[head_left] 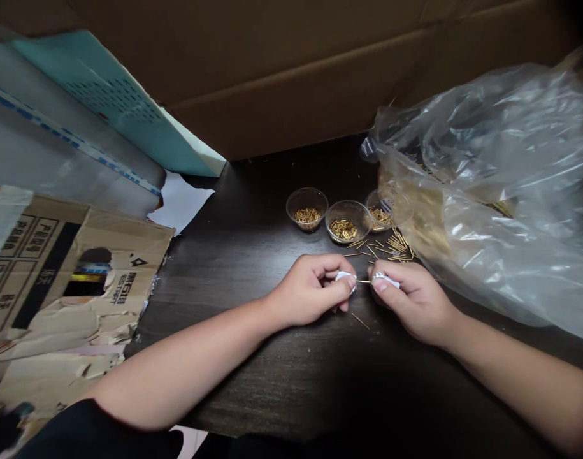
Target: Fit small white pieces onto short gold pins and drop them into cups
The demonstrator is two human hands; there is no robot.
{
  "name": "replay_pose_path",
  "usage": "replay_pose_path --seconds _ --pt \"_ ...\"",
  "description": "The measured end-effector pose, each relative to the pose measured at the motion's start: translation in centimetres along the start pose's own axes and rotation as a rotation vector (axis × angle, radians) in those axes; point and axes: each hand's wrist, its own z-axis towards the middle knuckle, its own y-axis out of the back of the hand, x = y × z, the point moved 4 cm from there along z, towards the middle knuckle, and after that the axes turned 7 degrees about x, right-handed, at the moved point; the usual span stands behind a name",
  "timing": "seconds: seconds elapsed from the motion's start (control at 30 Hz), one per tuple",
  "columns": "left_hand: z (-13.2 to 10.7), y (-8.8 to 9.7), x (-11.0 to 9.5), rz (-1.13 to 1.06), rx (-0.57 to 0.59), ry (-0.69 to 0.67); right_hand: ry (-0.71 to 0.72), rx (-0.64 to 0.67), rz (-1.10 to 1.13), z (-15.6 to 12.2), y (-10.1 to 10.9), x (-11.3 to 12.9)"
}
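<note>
Between my two hands runs a thin brass-coloured pin (pixel 363 282), level and just above the dark table. My left hand (pixel 316 288) pinches its left end, with a scrap of white paper or tape between thumb and fingers. My right hand (pixel 410 298) closes on the other end through a similar white piece (pixel 385 280). Beyond my hands stand clear plastic cups, a left one (pixel 307 199), a middle one (pixel 348 210) and a right one (pixel 381 210), with small brass pieces inside. Longer brass pins (pixel 399 245) lie loose near them. One single pin (pixel 360 320) rests nearer me.
A large clear plastic bag (pixel 501 191) spreads over the right side and partly covers the right cup. Torn cardboard (pixel 123 255) and a wrapped roll (pixel 71 153) lie at the left. A big cardboard box (pixel 281 95) walls off the back of the table (pixel 215 255).
</note>
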Motion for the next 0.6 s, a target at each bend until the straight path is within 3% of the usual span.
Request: replay_pose_path --seconds 0.27,0.5,0.6 --pt "-0.4 -0.2 -0.5 0.158 -0.052 -0.104 0.025 -0.043 -0.021 -0.3 0.0 0.1" --pt "-0.6 -0.4 -0.8 0.163 -0.09 -0.162 0.058 -0.253 -0.015 -1.0 0.6 0.7" --pt "-0.6 -0.4 -0.9 0.167 -0.094 -0.167 0.081 -0.236 -0.021 -1.1 0.5 0.9"
